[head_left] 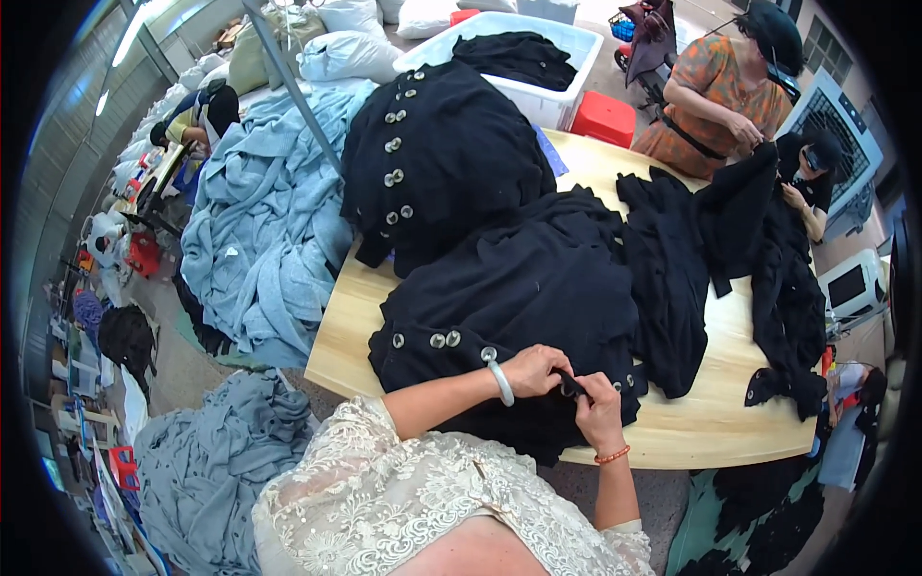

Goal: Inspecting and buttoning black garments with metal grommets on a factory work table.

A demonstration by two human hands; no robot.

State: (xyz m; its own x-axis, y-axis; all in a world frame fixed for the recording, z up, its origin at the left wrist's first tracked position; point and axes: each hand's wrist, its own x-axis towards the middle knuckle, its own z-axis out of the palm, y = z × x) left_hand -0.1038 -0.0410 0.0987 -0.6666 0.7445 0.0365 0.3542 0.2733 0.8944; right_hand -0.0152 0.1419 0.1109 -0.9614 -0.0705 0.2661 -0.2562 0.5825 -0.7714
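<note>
A black knit garment (523, 288) is spread in front of me on top of others, with large shiny round buttons along its near edge. My left hand (534, 371) pinches a fold of its black edge. Close beside it on the right, my right hand (600, 403) grips the same edge with bent fingers. A shiny button seems to show between the two hands, partly hidden by the fingers. More buttons (447, 339) lie left of my left hand. A bracelet (498, 376) circles my left wrist, and an orange beaded one (612, 454) my right.
A tall stack of black buttoned garments (451, 154) stands behind on the wooden table (740, 422). Loose black garments (667, 288) lie to the right. Two people (715, 106) handle black cloth at the far right. Light blue (274, 221) and grey fabric heaps (226, 461) rise at left.
</note>
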